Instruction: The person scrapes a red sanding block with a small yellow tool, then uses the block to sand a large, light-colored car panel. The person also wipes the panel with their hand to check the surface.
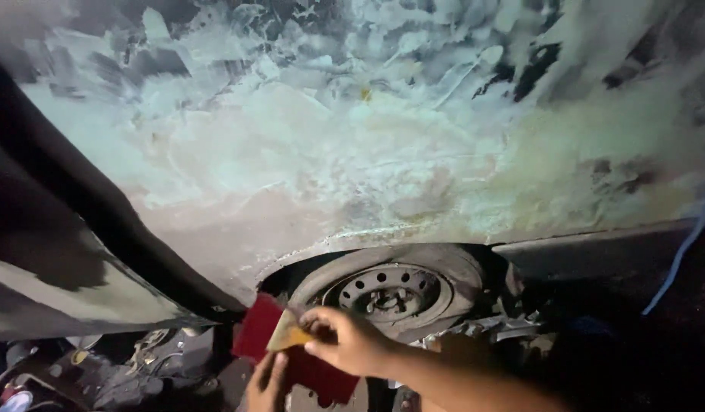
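Observation:
My right hand (345, 341) pinches a small yellow putty spreader (288, 336) low in the view. Beneath it, my left hand (265, 383) supports a red flat pad (259, 326), and the spreader's edge rests against that pad. Both hands are below the car body panel (322, 145), which is covered in pale, patchy filler. A car wheel with a steel rim (391, 290) sits in the arch just behind my right hand.
A dark door edge (78, 206) runs diagonally down the left. Cluttered tools and scraps (131, 366) lie on the ground at lower left. A dark sill (589, 255) extends right of the wheel, and a pale blue strip (684, 252) hangs at the far right.

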